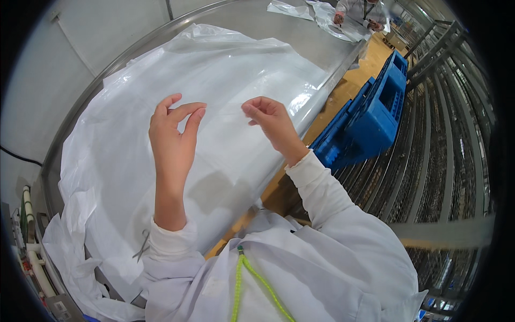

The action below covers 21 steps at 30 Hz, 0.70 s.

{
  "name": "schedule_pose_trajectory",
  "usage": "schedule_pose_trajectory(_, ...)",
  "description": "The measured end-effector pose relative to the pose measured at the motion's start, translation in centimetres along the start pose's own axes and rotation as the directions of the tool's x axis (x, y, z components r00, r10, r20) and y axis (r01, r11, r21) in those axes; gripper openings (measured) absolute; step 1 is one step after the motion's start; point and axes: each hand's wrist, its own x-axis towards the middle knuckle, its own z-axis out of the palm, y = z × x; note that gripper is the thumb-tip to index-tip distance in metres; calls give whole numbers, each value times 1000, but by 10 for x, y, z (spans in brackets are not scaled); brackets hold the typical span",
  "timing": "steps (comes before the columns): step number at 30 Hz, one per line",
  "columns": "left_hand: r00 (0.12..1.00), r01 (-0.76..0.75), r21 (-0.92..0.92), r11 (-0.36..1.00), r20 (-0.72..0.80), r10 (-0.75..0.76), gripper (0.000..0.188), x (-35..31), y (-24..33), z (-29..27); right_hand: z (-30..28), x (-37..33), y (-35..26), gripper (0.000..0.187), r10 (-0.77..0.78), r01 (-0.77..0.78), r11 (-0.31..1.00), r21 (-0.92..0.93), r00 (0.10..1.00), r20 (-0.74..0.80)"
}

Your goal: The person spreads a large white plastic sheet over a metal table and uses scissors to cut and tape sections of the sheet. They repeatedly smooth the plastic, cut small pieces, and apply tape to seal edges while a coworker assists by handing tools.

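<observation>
Both my hands are raised over a large white translucent plastic sheet [123, 139] spread on a metal table [252, 21]. My left hand [177, 126] has thumb and index fingertip pressed together, its other fingers curled loosely. Level with it, my right hand [270, 119] pinches thumb against index finger. Whatever lies in either pinch, perhaps something thin and clear, is too faint to make out. A gap separates the two hands. Beside my left sleeve, a pair of scissors [142, 246] rests on the sheet. The sheet's edges are crumpled at the far side and lower left.
Blue plastic pallets [370, 115] stand upright to the right, alongside tall metal racks [445, 139]. At the far end another person [365, 9] handles more plastic sheeting [338, 24]. Pale pipes [37, 263] run at lower left. A yellow-green cord [238, 279] hangs from my chest.
</observation>
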Motion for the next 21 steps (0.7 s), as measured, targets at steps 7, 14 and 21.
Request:
schedule_pose_trajectory(7,990,-5,-355,935,127,54,12,95,16,164,-139,103,-18,12,-191,129,937,-325,967,-167)
schedule_pose_trajectory(14,919,164,-322,932,393,-26,15,151,35,336,-258,178,-12,22,118,-313,766,-562,927,-356)
schedule_pose_trajectory(21,829,-1,29,1000,559,-16,61,158,27,409,-296,217,6,17,564,-637,509,-579,755,-334)
